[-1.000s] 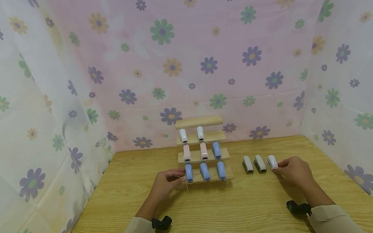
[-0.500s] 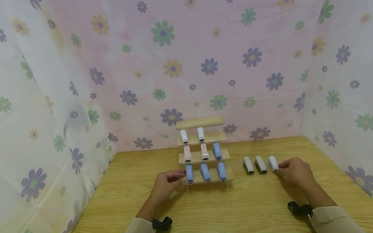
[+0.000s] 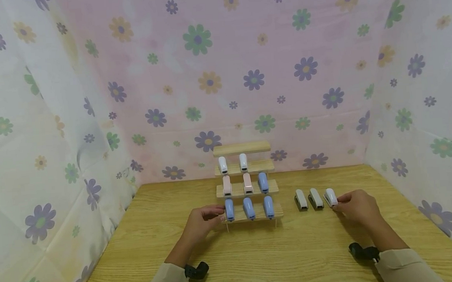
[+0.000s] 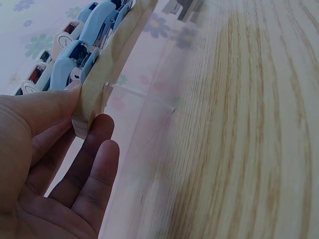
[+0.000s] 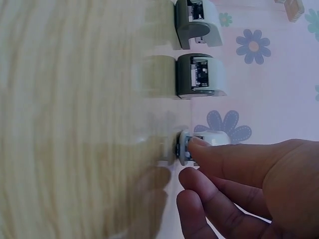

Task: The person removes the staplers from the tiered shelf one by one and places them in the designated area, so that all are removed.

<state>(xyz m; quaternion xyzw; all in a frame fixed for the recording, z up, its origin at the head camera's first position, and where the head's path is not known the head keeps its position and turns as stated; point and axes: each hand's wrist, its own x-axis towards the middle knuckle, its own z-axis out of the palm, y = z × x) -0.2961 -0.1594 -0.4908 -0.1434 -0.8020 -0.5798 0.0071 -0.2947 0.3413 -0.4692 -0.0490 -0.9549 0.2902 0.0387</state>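
Observation:
A tiered wooden stand point(image 3: 246, 148) holds small staplers: blue ones point(image 3: 248, 208) on the lowest shelf, two pink and one blue above, two white point(image 3: 243, 162) higher up. My left hand point(image 3: 203, 222) pinches the left end of the lowest shelf; in the left wrist view the thumb lies on top of the board point(image 4: 92, 94), beside a blue stapler point(image 4: 67, 67). My right hand point(image 3: 357, 208) holds a white stapler point(image 3: 330, 197) on the table between thumb and fingers. In the right wrist view the thumb point(image 5: 234, 162) covers part of this stapler point(image 5: 217, 138).
Two grey-white staplers point(image 3: 301, 199) point(image 3: 315, 198) stand side by side on the wooden table point(image 3: 256, 260), between the stand and the white stapler. The stand's top shelf is bare. Flowered cloth point(image 3: 229, 63) hangs behind and at both sides.

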